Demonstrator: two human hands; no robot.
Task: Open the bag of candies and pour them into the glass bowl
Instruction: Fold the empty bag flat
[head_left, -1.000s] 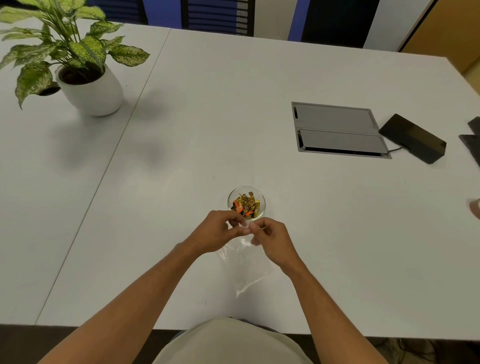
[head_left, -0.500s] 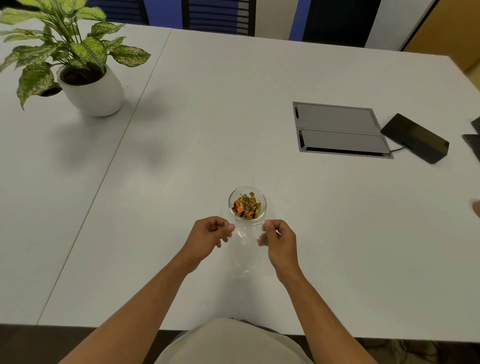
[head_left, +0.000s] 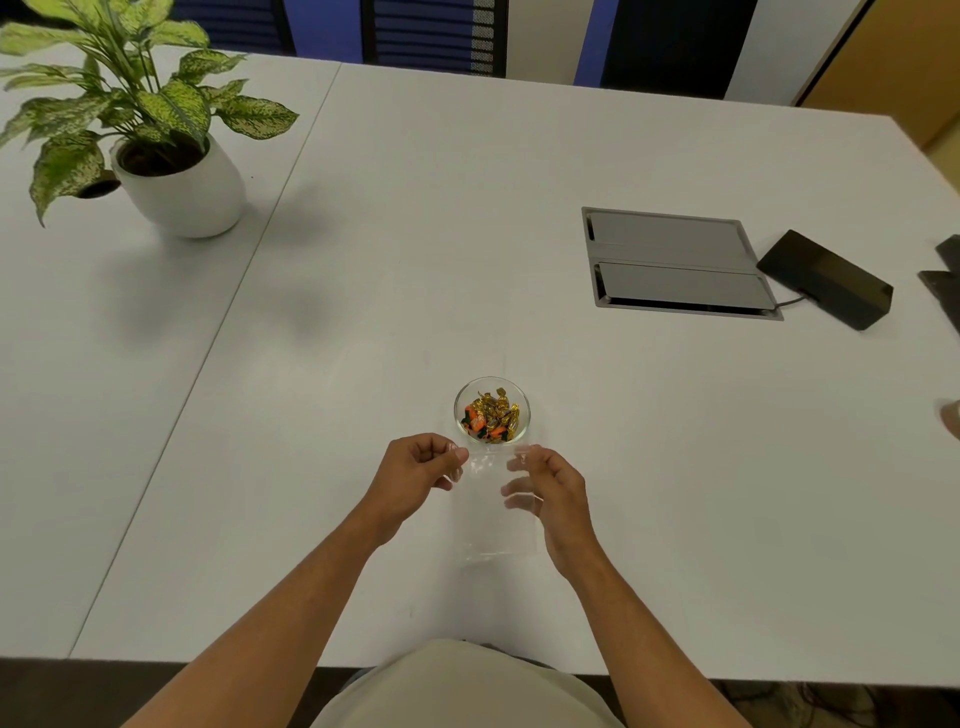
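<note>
Gold, orange candies (head_left: 491, 417); clear bag (head_left: 496, 512); white table (head_left: 415, 260).

One head-worn wide-angle view looks forward and down over a white table (head_left: 519, 208), close above both forearms. The bowl (head_left: 492, 410) sits near centre, a plant (head_left: 130, 119) top left. No second view exists.

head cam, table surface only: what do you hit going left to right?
Potted plant → left hand → clear bag → right hand → grey cable hatch → black box. Glass bowl left out: it sits above the bag, overlapping it in the order.
</note>
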